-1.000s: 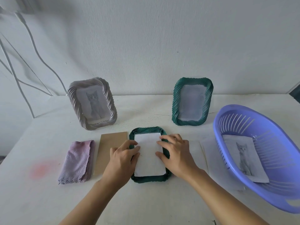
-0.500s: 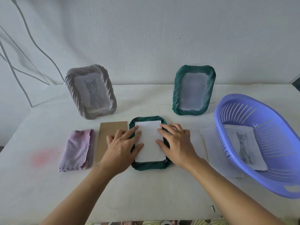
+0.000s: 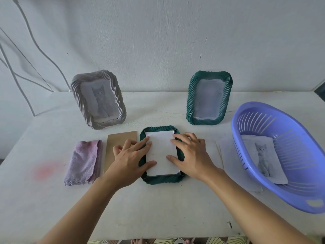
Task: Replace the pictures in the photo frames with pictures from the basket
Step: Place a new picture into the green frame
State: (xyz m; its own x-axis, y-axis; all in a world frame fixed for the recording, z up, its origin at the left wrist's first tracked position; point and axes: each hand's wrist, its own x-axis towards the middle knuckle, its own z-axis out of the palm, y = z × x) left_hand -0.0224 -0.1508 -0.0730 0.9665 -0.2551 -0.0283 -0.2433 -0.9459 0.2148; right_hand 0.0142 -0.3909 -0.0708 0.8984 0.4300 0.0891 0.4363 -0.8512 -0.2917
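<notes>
Picture (image 3: pixel 161 152) is lying blank side up in the face-down green frame (image 3: pixel 161 179) mid-desk (image 3: pixel 158 208), and I'm thinking it's needing squaring into the recess, edges sitting flat, before the brown backing board (image 3: pixel 121 140) just left of it is going on top. Left hand (image 3: pixel 130 161) is pressing the paper's left edge, fingers spread and nearly straight, gripping nothing, while the right hand (image 3: pixel 191 155) is pressing the right edge likewise.
</notes>
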